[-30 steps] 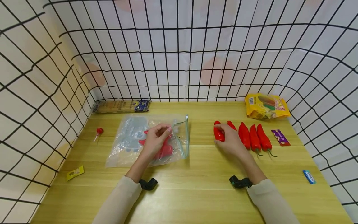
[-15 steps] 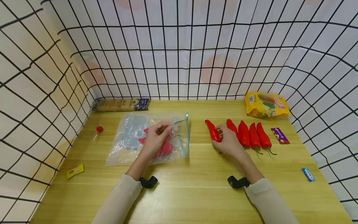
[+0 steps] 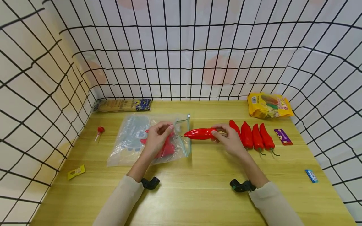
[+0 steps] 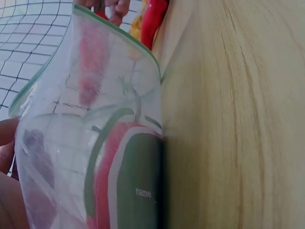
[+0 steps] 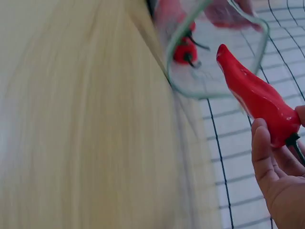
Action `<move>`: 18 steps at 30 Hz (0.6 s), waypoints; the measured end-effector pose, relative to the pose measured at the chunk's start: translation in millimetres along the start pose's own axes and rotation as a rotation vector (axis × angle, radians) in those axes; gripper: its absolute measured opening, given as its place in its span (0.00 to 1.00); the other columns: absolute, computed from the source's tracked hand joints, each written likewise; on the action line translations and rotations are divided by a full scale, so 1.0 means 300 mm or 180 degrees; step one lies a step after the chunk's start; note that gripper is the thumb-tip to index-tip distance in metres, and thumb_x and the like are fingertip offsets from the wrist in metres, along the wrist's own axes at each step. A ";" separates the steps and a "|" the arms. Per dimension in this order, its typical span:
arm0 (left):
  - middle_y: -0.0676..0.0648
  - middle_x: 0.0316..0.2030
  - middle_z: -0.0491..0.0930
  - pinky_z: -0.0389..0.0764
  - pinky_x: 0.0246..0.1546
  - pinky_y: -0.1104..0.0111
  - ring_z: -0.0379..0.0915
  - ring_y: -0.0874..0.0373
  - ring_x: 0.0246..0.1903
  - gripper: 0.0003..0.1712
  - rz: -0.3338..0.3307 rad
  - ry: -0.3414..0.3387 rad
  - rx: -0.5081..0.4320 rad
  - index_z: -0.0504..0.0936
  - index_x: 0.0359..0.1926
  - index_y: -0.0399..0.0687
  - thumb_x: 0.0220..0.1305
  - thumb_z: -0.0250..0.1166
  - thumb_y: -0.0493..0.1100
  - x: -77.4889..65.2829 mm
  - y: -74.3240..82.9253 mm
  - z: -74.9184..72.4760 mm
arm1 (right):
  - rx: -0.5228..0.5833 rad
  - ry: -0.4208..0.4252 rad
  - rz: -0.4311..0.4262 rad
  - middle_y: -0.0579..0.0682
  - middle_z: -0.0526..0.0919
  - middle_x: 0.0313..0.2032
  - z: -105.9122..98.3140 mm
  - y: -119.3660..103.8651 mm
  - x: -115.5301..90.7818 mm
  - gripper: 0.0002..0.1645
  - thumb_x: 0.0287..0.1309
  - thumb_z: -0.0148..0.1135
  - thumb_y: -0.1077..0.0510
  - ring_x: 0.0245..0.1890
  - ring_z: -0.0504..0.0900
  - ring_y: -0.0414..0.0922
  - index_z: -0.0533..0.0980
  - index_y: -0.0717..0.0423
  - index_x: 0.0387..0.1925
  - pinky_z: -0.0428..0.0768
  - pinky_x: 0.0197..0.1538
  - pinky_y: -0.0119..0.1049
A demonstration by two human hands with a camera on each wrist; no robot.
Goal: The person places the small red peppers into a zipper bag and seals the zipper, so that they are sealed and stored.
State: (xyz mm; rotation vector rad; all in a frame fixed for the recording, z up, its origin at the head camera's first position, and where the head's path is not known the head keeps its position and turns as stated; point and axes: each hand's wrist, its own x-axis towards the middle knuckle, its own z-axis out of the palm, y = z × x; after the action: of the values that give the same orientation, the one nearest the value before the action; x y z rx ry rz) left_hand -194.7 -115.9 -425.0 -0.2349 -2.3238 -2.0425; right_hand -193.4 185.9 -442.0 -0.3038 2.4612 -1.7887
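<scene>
A clear zip bag (image 3: 121,153) lies on its side with its green-edged mouth facing right, standing open. My left hand (image 3: 156,136) pinches the bag's upper side near that mouth. Red peppers (image 5: 185,51) with dark stems show inside the bag in the right wrist view. My right hand (image 3: 230,139) holds a red chili pepper (image 3: 200,134) by its stem end, between thumb and fingers. Its tip points left and reaches the bag's opening; whether it touches the rim I cannot tell. Several more peppers (image 3: 246,135) lie in a row just right of my right hand.
At the back stand a noodle packet (image 3: 121,105) on the left and a yellow food bag (image 3: 270,105) on the right. A lollipop (image 3: 100,130) and a yellow sachet (image 3: 76,172) lie left; a purple packet (image 3: 283,137) and a blue sachet (image 3: 311,176) lie right. Black mesh (image 3: 181,84) encloses the table.
My right hand has lifted a pepper from the left end of the row, moved it left and turned its tip toward the bag. The left hand has stayed on the bag.
</scene>
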 end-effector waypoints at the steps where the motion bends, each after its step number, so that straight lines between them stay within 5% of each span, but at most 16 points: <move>1: 0.41 0.43 0.84 0.78 0.39 0.75 0.76 0.60 0.37 0.14 0.0006 0.0009 -0.0007 0.83 0.48 0.42 0.66 0.64 0.44 -0.001 0.005 0.000 | 0.0079 -0.0049 -0.0022 0.60 0.78 0.49 0.015 -0.001 0.006 0.25 0.68 0.58 0.49 0.40 0.84 0.61 0.70 0.60 0.58 0.85 0.42 0.41; 12: 0.46 0.40 0.84 0.80 0.42 0.74 0.77 0.60 0.38 0.13 -0.0001 0.0063 -0.0224 0.83 0.47 0.40 0.66 0.65 0.43 0.003 0.006 0.005 | 0.0590 -0.0264 0.0264 0.55 0.70 0.61 0.199 0.005 0.081 0.22 0.65 0.61 0.53 0.52 0.81 0.58 0.72 0.55 0.58 0.78 0.57 0.49; 18: 0.46 0.40 0.85 0.80 0.42 0.73 0.78 0.59 0.38 0.13 -0.0028 0.0068 -0.0225 0.84 0.46 0.42 0.65 0.65 0.44 0.017 -0.029 0.005 | 0.0593 0.0080 0.0424 0.56 0.75 0.53 0.268 -0.020 0.117 0.26 0.56 0.70 0.51 0.46 0.84 0.55 0.74 0.57 0.52 0.83 0.50 0.46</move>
State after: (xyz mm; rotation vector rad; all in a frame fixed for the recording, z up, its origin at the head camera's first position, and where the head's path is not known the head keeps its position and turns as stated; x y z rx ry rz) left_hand -201.0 -115.2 -433.0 -0.2048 -2.2471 -2.1227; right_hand -212.2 101.9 -459.8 -0.1017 2.2487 -1.9559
